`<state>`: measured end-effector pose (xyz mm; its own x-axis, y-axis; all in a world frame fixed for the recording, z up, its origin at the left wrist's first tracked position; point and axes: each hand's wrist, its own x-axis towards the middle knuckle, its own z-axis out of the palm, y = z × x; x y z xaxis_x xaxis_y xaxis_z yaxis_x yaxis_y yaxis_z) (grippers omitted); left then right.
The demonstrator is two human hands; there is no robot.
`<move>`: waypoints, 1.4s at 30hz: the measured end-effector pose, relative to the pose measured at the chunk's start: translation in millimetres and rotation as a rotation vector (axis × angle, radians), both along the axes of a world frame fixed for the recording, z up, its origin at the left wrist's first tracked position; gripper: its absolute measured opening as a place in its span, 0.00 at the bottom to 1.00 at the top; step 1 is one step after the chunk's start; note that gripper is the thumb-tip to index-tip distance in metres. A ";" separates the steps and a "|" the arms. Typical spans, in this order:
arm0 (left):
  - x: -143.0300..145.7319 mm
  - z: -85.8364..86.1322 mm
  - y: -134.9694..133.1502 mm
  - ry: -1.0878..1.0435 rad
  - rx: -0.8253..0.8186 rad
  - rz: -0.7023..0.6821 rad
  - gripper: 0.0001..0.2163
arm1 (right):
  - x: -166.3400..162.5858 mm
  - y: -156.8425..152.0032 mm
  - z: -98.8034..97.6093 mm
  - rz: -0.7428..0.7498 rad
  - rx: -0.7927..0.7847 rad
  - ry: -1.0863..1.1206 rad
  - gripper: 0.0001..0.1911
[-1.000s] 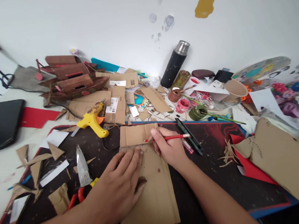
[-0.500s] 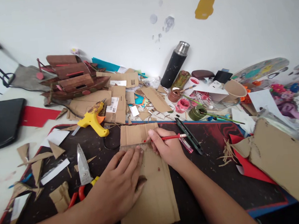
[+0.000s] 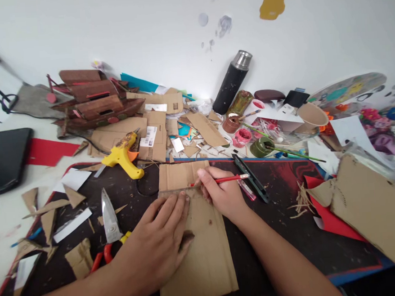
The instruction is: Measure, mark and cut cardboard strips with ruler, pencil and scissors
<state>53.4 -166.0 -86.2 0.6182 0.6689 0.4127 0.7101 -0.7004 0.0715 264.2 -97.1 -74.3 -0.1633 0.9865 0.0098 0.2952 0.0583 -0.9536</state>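
Observation:
A long piece of brown cardboard [image 3: 205, 260] lies lengthwise in front of me on the dark mat. My left hand [image 3: 164, 229] rests flat on it, fingers stretched out and pointing away from me. Beside those fingertips, a thin straight strip or crease [image 3: 173, 191] crosses the cardboard; which of the two I cannot tell. A red pencil [image 3: 228, 178] with an eraser end is pinched in my right hand [image 3: 223, 193]. Its tip points left and meets the cardboard near that line, just beyond my left fingers.
Scissors [image 3: 111, 221] and cardboard scraps [image 3: 49, 226] lie left, with a yellow glue gun [image 3: 124, 157] behind. A dark green cutter [image 3: 250, 178] sits right of the pencil. Paint jars [image 3: 240, 137], a black flask [image 3: 230, 85] and a brown model boat [image 3: 96, 103] stand at the back.
The pencil and my right hand have shifted very slightly right, and the pencil's eraser end sits a little higher. My left hand stays in place on the cardboard.

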 end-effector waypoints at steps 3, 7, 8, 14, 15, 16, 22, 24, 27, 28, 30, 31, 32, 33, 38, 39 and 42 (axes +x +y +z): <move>0.2 0.5 0.2 0.011 -0.004 0.003 0.25 | -0.3 0.2 1.6 -0.027 -0.015 0.076 0.28; 0.9 2.1 1.1 0.028 0.000 0.010 0.25 | -0.3 -0.2 1.8 -0.013 0.006 0.040 0.26; 0.9 2.4 1.4 0.029 0.002 0.011 0.26 | -0.1 -0.4 1.5 -0.006 0.011 0.020 0.26; 1.3 3.0 1.5 0.016 0.005 0.006 0.27 | 0.9 -0.3 0.4 0.006 0.014 -0.025 0.25; 1.5 3.2 1.3 0.013 0.004 0.007 0.27 | 0.8 -0.2 0.5 0.008 0.018 -0.031 0.25; 1.8 3.4 1.2 0.011 0.001 0.007 0.27 | 0.7 -0.2 0.8 0.011 0.023 -0.037 0.25; 2.6 4.0 1.6 -0.004 0.000 -0.003 0.29 | -0.7 -0.7 2.3 0.026 0.032 -0.069 0.24; 2.4 4.1 1.6 -0.011 -0.005 -0.004 0.29 | -0.7 -0.9 2.0 0.026 0.029 -0.071 0.24; 1.9 4.3 1.5 -0.012 -0.013 -0.008 0.28 | -0.4 -1.1 1.5 0.025 0.022 -0.059 0.25; 1.7 4.3 1.5 -0.010 -0.013 -0.010 0.29 | -0.4 -1.1 1.6 0.019 0.022 -0.048 0.25; 1.2 4.0 1.7 -0.006 -0.015 -0.007 0.29 | -0.8 -0.7 2.3 -0.007 0.019 -0.003 0.25; 0.9 3.8 1.8 -0.007 -0.016 -0.005 0.29 | -1.0 -0.4 2.8 -0.026 0.015 0.027 0.26; 0.5 3.4 1.7 -0.010 -0.016 -0.003 0.29 | -1.3 -0.1 3.4 -0.044 0.010 0.057 0.27; 0.2 3.0 1.5 -0.015 -0.016 0.000 0.29 | -1.6 0.2 4.1 -0.061 0.005 0.083 0.27; -1.0 0.7 -0.1 -0.027 -0.001 0.010 0.28 | -2.0 1.1 6.9 -0.139 0.019 0.157 0.30; -1.1 0.4 -0.1 -0.025 0.004 0.010 0.28 | -1.9 1.2 7.3 -0.155 0.022 0.171 0.30; -1.6 0.1 0.3 -0.009 0.012 0.010 0.26 | -1.4 1.7 8.3 -0.196 0.021 0.215 0.29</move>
<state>51.8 -165.7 -86.1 0.6078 0.6697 0.4267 0.7163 -0.6943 0.0695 262.9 -95.4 -65.9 0.0383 0.9983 0.0445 0.0939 0.0407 -0.9948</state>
